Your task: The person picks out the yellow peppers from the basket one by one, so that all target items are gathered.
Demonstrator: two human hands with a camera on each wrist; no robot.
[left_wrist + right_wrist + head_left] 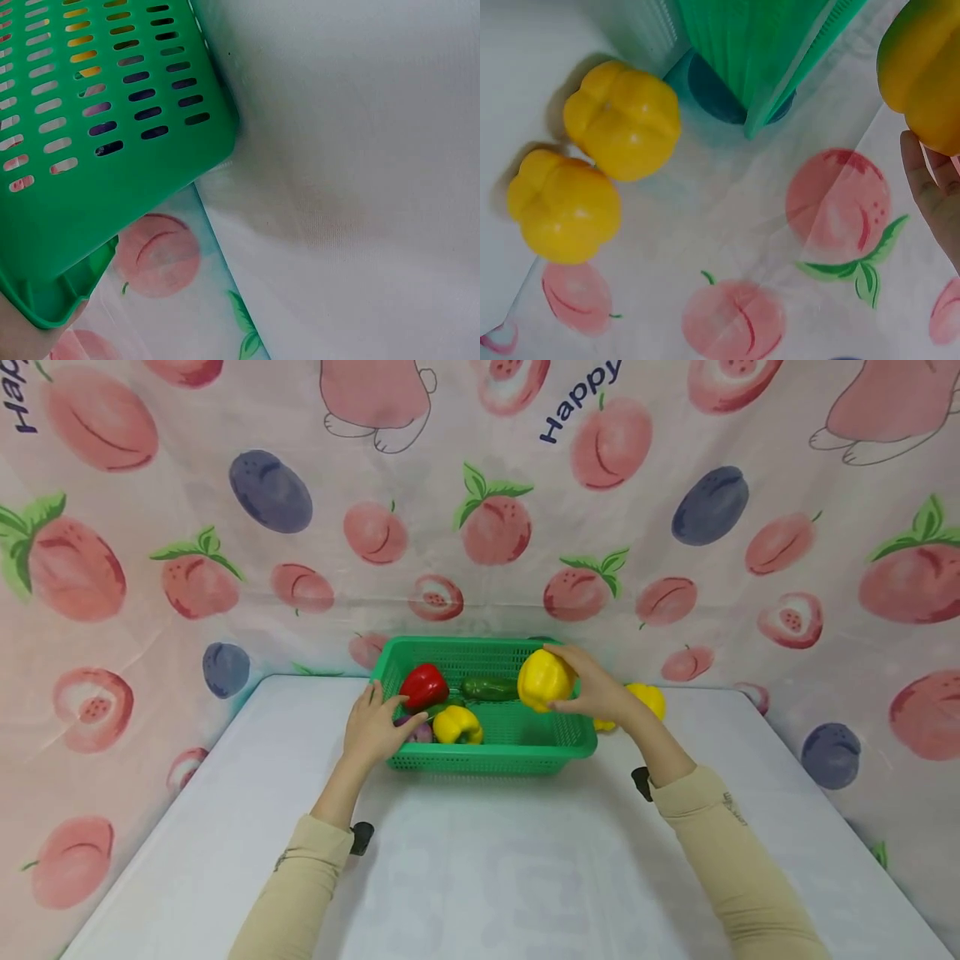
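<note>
My right hand (596,689) grips a yellow bell pepper (544,681) between thumb and fingers, above the right part of a green plastic basket (480,760). In the right wrist view this pepper (930,75) shows at the right edge, fingers (930,184) against its lower side. My left hand (372,728) rests at the basket's left rim, fingers extended and thumb reaching over the inside. Within the basket lie a red bell pepper (425,687), a green cucumber-like vegetable (489,688), another yellow bell pepper (458,726) and a purple vegetable (417,732), partly hidden by the left hand.
Two more yellow bell peppers (622,120) lie side by side on the white table (480,852), right of the basket and partly behind my right arm. A fruit-printed cloth (480,585) hangs just behind the basket.
</note>
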